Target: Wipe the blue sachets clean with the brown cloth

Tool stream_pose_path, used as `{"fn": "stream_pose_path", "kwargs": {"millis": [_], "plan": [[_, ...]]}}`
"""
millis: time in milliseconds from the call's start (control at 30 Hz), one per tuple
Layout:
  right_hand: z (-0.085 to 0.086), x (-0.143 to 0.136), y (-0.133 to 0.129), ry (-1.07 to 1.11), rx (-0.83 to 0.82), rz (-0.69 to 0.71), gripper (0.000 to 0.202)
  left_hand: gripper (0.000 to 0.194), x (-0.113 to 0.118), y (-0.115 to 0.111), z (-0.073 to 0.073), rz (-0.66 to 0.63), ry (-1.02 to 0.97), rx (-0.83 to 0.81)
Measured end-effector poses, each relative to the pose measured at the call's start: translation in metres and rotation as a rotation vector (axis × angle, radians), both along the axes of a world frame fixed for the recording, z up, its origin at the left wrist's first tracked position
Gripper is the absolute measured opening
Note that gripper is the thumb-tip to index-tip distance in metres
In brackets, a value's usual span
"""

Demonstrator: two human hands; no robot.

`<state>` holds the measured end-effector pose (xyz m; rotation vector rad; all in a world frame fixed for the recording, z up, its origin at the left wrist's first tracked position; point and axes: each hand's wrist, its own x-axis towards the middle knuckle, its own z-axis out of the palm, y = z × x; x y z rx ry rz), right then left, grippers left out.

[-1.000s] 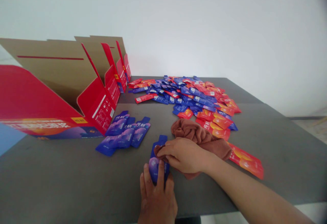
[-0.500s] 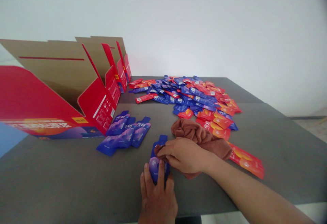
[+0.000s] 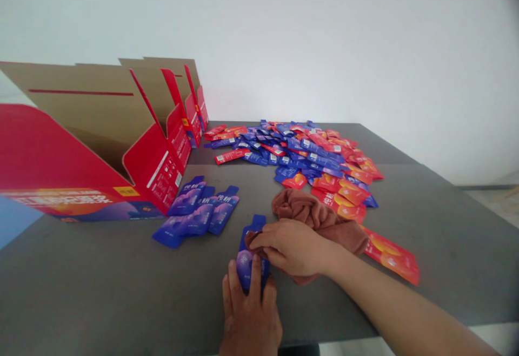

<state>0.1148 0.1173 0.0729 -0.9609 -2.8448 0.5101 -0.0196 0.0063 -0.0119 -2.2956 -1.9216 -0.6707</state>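
A blue and purple pouch (image 3: 244,267) lies flat on the table, its narrow spout end pointing away from me. My left hand (image 3: 251,312) rests on its lower end with fingers spread and stretched out. In my right hand (image 3: 294,248) is a bunched brown cloth (image 3: 310,207), one fold pressed under the fingertips against the pouch's upper part. The rest of the cloth trails right, partly over a red-orange pouch (image 3: 393,256). Several blue pouches (image 3: 198,218) overlap in a small group left of the one I touch.
Open red cartons (image 3: 158,175) stand in a row along the left side of the grey table (image 3: 121,291). A large heap of blue and red pouches (image 3: 300,147) spreads over the back middle and right. A white wall (image 3: 304,42) rises behind.
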Motion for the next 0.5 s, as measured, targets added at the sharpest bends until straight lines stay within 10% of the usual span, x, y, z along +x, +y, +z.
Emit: {"fn": "stream_pose_path", "kwargs": {"millis": [500], "plan": [[0.0014, -0.0006, -0.0005, -0.021, -0.008, 0.000, 0.028, 0.030, -0.0008, -0.0010, -0.0068, -0.010, 0.039, 0.033]]}}
